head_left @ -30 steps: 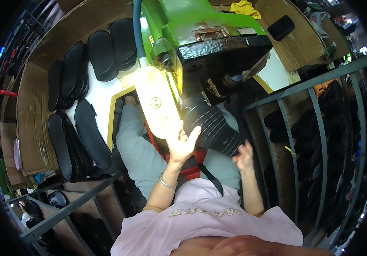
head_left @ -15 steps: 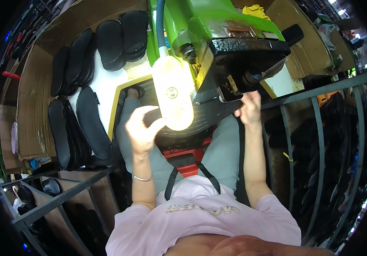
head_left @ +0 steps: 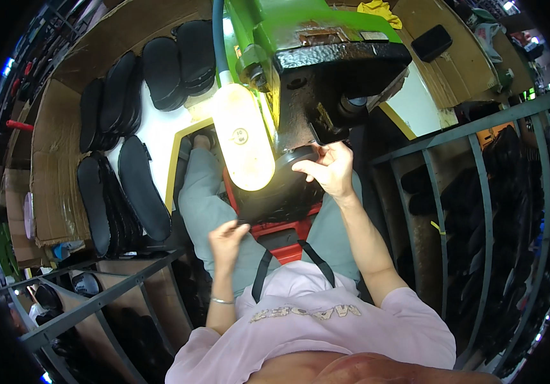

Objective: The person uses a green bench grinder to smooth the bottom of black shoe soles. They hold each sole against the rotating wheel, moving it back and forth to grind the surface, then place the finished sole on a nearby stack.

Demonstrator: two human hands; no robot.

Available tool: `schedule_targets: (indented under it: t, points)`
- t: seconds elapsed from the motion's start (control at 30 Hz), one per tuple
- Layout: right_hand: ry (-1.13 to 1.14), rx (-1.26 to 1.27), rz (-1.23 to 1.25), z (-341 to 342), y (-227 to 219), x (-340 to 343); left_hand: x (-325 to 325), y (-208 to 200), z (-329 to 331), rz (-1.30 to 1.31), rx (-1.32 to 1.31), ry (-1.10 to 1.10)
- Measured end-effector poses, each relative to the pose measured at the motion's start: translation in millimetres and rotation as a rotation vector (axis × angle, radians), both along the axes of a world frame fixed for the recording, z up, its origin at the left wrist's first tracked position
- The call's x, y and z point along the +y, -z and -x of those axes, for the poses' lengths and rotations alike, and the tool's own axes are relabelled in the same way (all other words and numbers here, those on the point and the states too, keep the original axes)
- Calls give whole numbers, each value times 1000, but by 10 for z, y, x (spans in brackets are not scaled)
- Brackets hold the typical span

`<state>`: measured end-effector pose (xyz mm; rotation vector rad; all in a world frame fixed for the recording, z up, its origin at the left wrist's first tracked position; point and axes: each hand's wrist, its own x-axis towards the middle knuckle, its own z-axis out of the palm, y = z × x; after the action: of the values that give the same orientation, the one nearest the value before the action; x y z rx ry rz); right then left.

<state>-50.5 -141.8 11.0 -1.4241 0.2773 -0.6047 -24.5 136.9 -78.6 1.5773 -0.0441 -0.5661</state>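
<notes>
A black shoe sole (head_left: 281, 198), partly blurred, slants under the bright oval lamp (head_left: 243, 137), over my lap. My right hand (head_left: 332, 169) grips its upper end just below the black head (head_left: 300, 105) of the green machine, thumb on the near side. At the sole's lower end, my left hand (head_left: 225, 246) pinches it with fingers pressed together. The lamp hides part of the sole's left side. Whether the sole's upper end touches the machine I cannot tell.
Stacked black soles (head_left: 144, 192) stand on a white surface inside a cardboard box (head_left: 57, 173) at left. A yellow cloth (head_left: 379, 11) and a small black block (head_left: 432, 43) lie at the back right. Grey metal racks (head_left: 480, 125) flank me. A red stool (head_left: 281, 237) shows between my legs.
My left hand has dropped from beside the lamp toward my lap. My right hand has moved left under the machine head. The sole has turned from lying across to a slant.
</notes>
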Motion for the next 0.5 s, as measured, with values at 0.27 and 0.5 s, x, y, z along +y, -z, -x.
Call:
schedule_targets:
  t: [0.27,0.5]
  points:
    - [18,82,540,41,-335,45,-644,477,269,-159,-287,216]
    - [368,-350,848,916,-1303,-773,118,-864,-370,-968,-1110,86]
